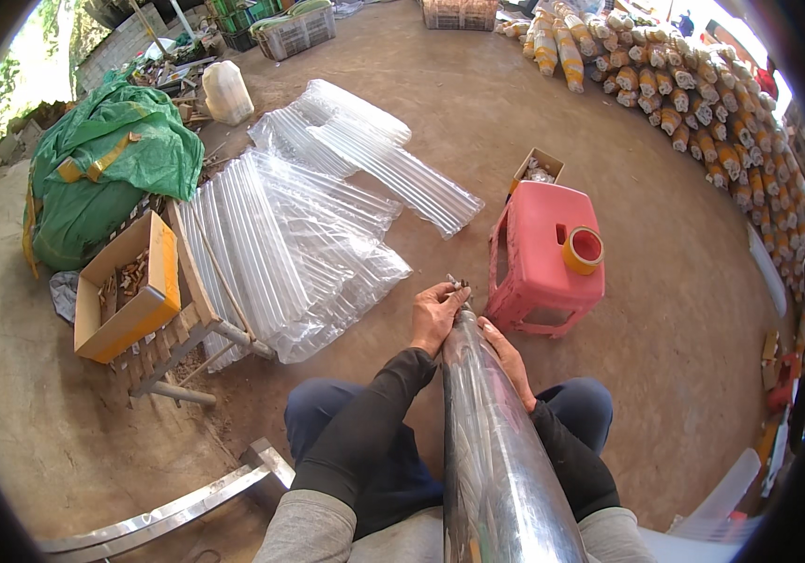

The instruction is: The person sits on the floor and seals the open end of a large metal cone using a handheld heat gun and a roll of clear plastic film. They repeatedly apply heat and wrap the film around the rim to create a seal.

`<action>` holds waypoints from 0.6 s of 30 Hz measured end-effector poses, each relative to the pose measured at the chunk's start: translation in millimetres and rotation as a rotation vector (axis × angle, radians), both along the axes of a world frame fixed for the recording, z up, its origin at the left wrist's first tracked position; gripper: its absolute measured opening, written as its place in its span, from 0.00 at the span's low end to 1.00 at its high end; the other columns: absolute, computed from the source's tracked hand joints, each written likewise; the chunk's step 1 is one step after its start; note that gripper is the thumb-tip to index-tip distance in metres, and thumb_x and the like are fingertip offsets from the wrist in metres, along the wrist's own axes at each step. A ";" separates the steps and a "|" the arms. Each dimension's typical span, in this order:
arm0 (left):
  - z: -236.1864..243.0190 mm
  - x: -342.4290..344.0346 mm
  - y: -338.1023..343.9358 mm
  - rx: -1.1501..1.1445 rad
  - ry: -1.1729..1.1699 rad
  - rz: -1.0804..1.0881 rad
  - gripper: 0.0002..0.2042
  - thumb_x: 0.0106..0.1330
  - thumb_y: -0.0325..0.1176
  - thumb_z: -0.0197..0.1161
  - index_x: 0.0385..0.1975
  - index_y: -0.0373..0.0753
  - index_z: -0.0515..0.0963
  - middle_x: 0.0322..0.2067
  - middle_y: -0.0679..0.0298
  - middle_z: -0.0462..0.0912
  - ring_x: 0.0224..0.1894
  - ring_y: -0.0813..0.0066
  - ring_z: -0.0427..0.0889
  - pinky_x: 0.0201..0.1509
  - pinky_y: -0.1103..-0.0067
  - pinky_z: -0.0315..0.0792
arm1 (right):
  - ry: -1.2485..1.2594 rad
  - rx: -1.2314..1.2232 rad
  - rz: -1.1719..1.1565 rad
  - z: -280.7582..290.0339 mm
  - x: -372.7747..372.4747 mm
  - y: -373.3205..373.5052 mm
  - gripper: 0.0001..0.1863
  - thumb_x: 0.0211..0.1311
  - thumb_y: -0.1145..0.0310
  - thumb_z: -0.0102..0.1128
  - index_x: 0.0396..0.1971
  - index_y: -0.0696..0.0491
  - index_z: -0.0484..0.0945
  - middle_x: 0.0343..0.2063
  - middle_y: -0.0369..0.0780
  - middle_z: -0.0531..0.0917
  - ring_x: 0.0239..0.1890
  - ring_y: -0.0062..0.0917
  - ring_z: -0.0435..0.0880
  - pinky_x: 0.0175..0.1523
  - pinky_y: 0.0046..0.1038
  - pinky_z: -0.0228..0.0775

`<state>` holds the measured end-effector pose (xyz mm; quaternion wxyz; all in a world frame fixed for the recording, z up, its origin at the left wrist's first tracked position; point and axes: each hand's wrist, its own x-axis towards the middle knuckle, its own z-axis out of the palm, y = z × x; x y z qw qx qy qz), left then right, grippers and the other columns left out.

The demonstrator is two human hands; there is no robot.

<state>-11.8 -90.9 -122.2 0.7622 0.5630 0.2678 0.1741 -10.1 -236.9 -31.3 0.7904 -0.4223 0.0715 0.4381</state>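
Observation:
A long shiny metal tube (pixel 492 441) runs from my lap up between my hands. My left hand (pixel 434 315) grips its far end, with small dark bits pinched at my fingertips near the tube's mouth. My right hand (pixel 506 352) is wrapped around the tube's right side just below. A pink plastic stool (pixel 541 253) stands just past my hands, and a roll of yellow tape (pixel 584 250) lies on its top.
Heaps of clear plastic bags (pixel 299 225) lie on a low wooden rack at the left. A yellow cardboard box (pixel 129 286), a green sack (pixel 107 169) and a small open box (pixel 538 169) are nearby. Rows of filled bags (pixel 693 103) line the right.

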 end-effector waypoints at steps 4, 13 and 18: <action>-2.3 1.1 -0.1 -0.011 -0.018 0.004 0.08 0.61 0.32 0.67 0.31 0.33 0.81 0.22 0.72 0.78 0.22 0.88 0.70 0.25 0.86 0.64 | 0.030 -0.002 0.002 3.7 -0.2 0.3 0.19 0.71 0.62 0.44 0.57 0.52 0.67 0.39 0.37 0.78 0.37 0.22 0.79 0.44 0.25 0.75; -5.5 1.9 -0.5 -0.027 -0.028 0.010 0.08 0.60 0.32 0.68 0.32 0.33 0.81 0.22 0.72 0.78 0.22 0.88 0.71 0.25 0.86 0.65 | 0.028 0.000 0.009 4.3 -0.3 -0.2 0.18 0.70 0.61 0.45 0.56 0.52 0.67 0.39 0.37 0.78 0.37 0.21 0.79 0.44 0.25 0.75; -2.6 1.6 -1.2 -0.035 -0.024 0.010 0.08 0.60 0.31 0.68 0.32 0.32 0.81 0.22 0.71 0.78 0.22 0.87 0.71 0.25 0.87 0.65 | -0.038 -0.029 0.012 1.3 0.1 -1.5 0.19 0.70 0.62 0.45 0.57 0.52 0.67 0.40 0.37 0.78 0.38 0.21 0.79 0.45 0.25 0.74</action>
